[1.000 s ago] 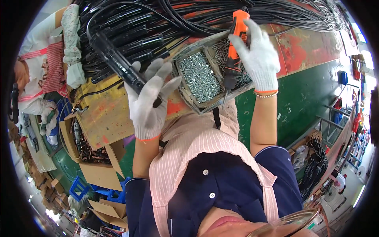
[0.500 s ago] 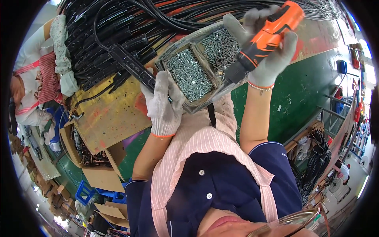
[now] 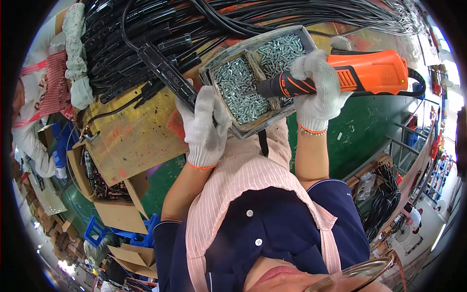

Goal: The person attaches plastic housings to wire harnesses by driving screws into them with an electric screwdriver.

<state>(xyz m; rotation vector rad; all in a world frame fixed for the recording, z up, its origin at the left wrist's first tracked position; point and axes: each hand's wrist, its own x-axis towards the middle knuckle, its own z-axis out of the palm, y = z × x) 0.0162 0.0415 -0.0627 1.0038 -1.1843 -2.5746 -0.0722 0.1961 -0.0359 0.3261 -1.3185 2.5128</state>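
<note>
My left hand (image 3: 208, 129), in a white knitted glove, is closed around the lower end of a long black plastic housing (image 3: 168, 75) with a black cable at its upper end. My right hand (image 3: 318, 92), gloved too, grips an orange and black power screwdriver (image 3: 372, 72). The tool lies almost level, its black nose pointing left over the screw tray. That two-part tray (image 3: 311, 43) holds small silvery screws (image 3: 238, 92) in both compartments. Its near left corner is beside my left hand.
Many black housings and cables (image 3: 131, 53) are heaped across the back of the yellow, paint-stained table (image 3: 121, 146). A person's patterned sleeve (image 3: 75, 58) is at the far left. An open cardboard box (image 3: 119, 214) stands below the table's left edge, near blue stools (image 3: 97, 231).
My right hand has swung the screwdriver from a steep slant to nearly level, bringing its nose over the screws. The left hand keeps its hold on the black housing, almost in place.
</note>
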